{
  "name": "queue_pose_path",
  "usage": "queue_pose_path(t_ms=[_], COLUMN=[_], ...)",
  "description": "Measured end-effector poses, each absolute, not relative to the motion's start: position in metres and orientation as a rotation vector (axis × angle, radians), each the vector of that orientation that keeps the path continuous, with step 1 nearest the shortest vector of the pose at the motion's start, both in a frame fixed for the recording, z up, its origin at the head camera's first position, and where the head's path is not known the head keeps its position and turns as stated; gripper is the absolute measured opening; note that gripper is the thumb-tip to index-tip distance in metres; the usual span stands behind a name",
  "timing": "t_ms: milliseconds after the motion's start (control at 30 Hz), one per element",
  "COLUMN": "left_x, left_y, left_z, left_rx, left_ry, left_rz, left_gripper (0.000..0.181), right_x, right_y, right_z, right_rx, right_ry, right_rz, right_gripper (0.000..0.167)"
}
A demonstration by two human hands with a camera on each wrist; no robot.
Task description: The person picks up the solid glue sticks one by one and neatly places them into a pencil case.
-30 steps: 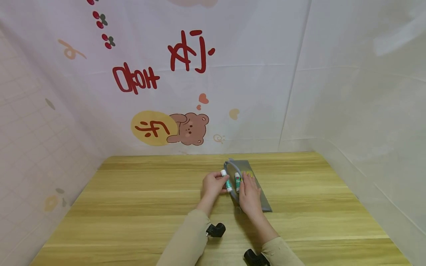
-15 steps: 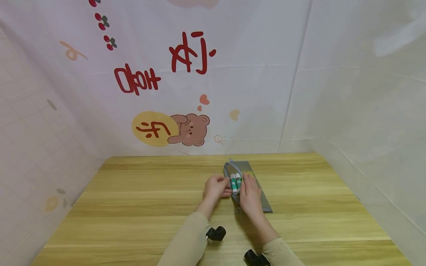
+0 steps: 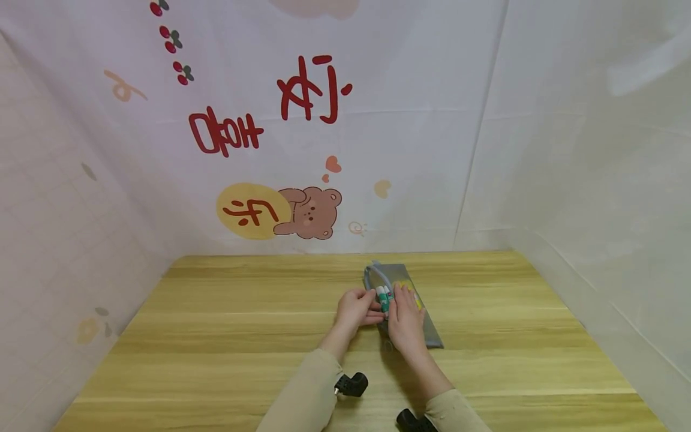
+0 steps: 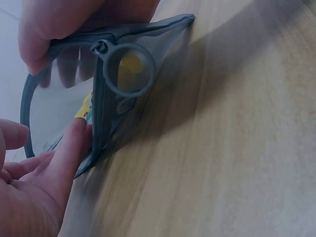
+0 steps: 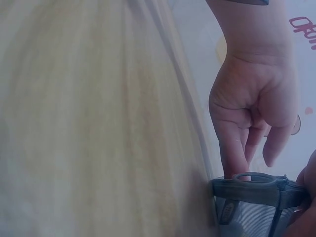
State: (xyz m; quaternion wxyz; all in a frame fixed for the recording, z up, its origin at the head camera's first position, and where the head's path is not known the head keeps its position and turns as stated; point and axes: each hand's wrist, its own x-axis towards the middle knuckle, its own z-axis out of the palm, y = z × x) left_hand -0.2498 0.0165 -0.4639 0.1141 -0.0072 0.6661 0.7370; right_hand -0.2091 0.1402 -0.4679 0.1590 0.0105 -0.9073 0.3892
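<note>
A grey mesh zipper pouch (image 3: 433, 333) lies on the table with its mouth held apart, facing left. Two green-and-white glue sticks (image 3: 382, 299) lie side by side at the mouth, partly behind my left hand. That left hand (image 3: 356, 313) is at the opening; in the left wrist view its extended fingers (image 4: 64, 165) reach inside the lower edge, and its thumb is apart. My right hand (image 3: 407, 321) lies over the pouch and grips the upper rim. Yellow items (image 4: 129, 69) show through the mesh, their kind unclear. A zipper pull ring (image 4: 129, 70) hangs at one corner.
The wood-grain table (image 3: 227, 342) extends to both sides of the pouch. A white printed cloth (image 3: 421, 120) hangs behind and at the sides. Black wrist devices (image 3: 352, 384) sit by both sleeves.
My left hand has brought a glue stick rightward from outside to the pouch mouth, beside the other one, and its fingers have moved into the opening. The right hand has stayed on the pouch.
</note>
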Motion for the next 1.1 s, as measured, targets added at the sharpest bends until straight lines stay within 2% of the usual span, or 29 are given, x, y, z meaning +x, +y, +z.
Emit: queue_pose_path(t_ms=[367,767,1100], left_x=[-0.252,-0.247,-0.234], left_y=[0.002,-0.020,-0.043], left_z=[-0.461,-0.456,-0.451], left_rx=[0.005,0.030,0.266], left_ry=[2.067,2.295,2.794], left_rz=[2.162,2.099,1.623], left_gripper=[0.035,0.029,0.027], right_x=[-0.207,-0.206,-0.209], right_y=[0.140,0.153,0.169], right_z=[-0.468,-0.464,-0.459], right_rx=[0.101,0.341,0.495], right_ry=[-2.724,-2.909,-2.901], right_rz=[0.906,0.561,0.503], right_gripper=[0.048,0.039,0.042])
